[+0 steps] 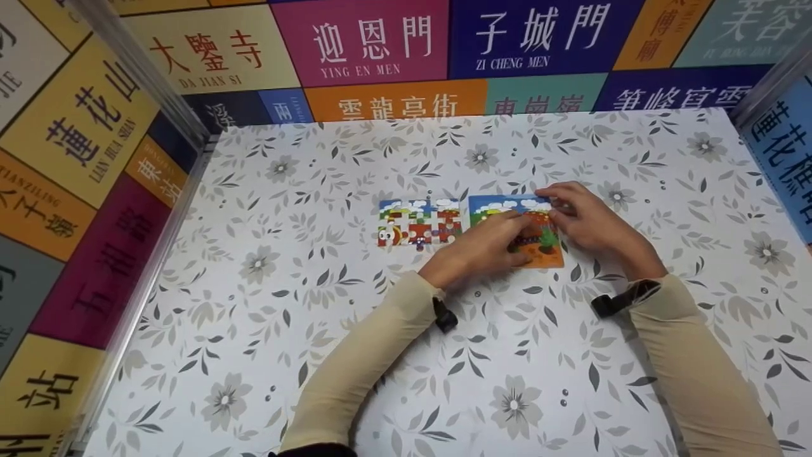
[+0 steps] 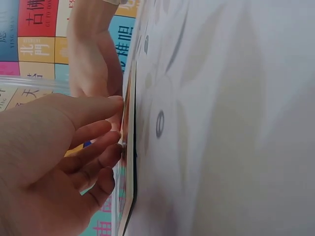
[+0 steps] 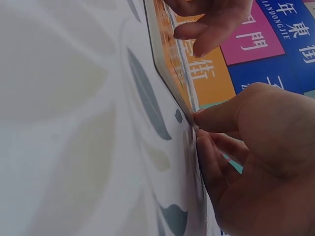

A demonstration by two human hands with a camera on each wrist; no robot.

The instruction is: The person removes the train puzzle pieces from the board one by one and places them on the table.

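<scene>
A jigsaw puzzle board [image 1: 545,257] with blue sky, red shapes, a green plant and an orange lower strip lies flat on the table. My left hand [image 1: 479,247] reaches over its left half; its bent fingertips touch the picture side, thumb apart from the fingers in the left wrist view. At the right edge, near the far corner, my right hand [image 1: 590,219] pinches the board's rim between thumb and fingertips. To the left lies a patch of joined puzzle pieces [image 1: 415,231] with a white round-eyed face and gaps along its lower edge. My left hand hides the board's middle.
A white tablecloth [image 1: 266,355] printed with grey leaves and flowers covers the table. Upright panels [image 1: 374,47] with coloured blocks and Chinese writing stand along the back and sides. Black camera straps [image 1: 446,315] sit at both wrists over beige sleeves [image 1: 374,355].
</scene>
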